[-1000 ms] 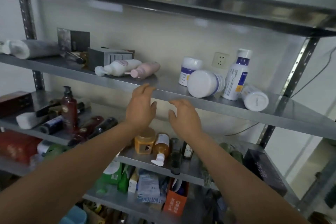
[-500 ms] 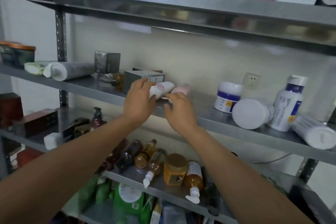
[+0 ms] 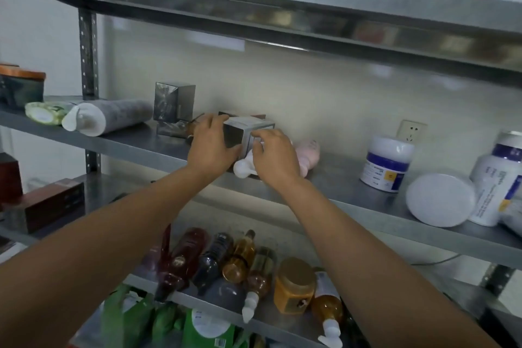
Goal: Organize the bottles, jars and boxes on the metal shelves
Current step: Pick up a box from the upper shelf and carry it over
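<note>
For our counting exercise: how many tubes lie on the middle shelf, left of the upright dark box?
2. A green-and-white tube lies on the left; a grey tube lies next to it, nearer the dark box. More could be hidden behind them.

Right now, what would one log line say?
left hand: grips grey box | right hand: grips same box | white bottle, pink bottle: lying on metal shelf

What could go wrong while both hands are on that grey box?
Two risks. The left hand and right hand hold the grey box right beside the white bottle, which lies on its side at the front edge of the shelf; a nudge could roll it off. Farther right, the round white jar also lies on its side near the edge and might roll.
</note>
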